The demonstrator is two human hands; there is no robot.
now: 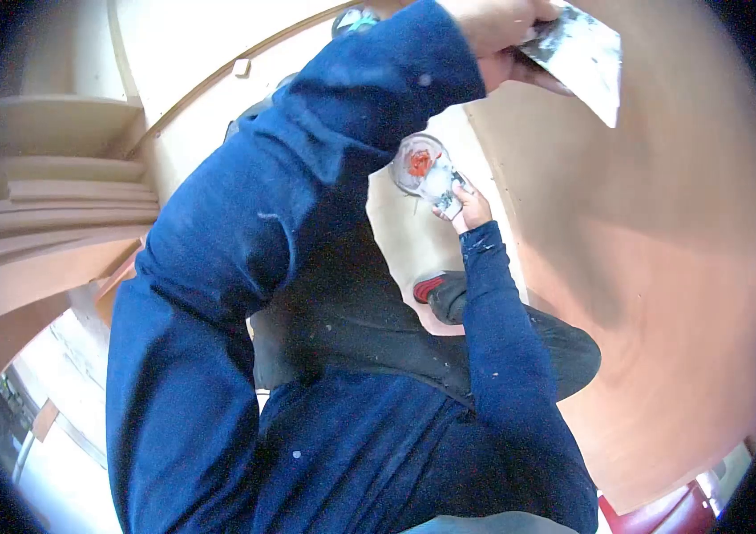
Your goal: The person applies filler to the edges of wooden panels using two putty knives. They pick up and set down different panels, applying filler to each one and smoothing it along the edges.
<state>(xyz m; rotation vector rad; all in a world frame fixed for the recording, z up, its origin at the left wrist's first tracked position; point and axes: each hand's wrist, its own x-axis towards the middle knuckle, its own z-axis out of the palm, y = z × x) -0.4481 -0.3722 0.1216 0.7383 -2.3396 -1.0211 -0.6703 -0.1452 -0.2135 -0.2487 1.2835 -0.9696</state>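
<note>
My left hand (507,36) reaches across at the top, fingers closed around a wide putty knife (587,62). Its flat blade is smeared with white and sits close over the tan wood panel. Lower down, my right hand (469,209) grips a white-smeared putty knife (442,191), its handle partly hidden by the fingers. That tool overlaps a round dish (406,173) holding white paste and a red-orange patch of paste (420,162). Both sleeves are dark blue, and the right cuff has white specks.
A large curved wood panel (663,267) rises on the right. On the left are stacked wooden shelves or strips (66,209). My bent leg (565,351) and a foot with a red-striped sock (429,289) lie below the dish. A small block (241,67) sits near the upper-left edge.
</note>
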